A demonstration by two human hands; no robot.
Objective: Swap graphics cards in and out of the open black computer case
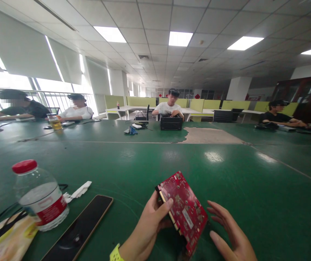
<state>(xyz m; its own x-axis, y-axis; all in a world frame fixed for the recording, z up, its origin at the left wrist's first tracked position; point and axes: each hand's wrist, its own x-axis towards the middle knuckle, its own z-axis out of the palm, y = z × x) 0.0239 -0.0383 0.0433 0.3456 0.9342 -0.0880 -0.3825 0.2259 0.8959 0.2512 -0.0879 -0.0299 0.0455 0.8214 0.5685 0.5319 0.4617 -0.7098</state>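
Observation:
A red graphics card (187, 208), tilted with its circuit side up, is gripped along its gold-contact edge by my left hand (155, 221). The left thumb presses on the board's face, and the fingers go under it out of sight. A small white label shows on the board. Just off the card's right edge, my right hand (233, 232) has thumb and fingers spread, with nothing between them. The underside of the card is hidden.
Left of me stand a red-capped water bottle (48, 203), a dark phone (80, 230), a crumpled tissue (80, 190) and a yellowish packet (11, 235). Across the green table (133, 163), a person sits behind a black case (171, 123). Other people sit left and right.

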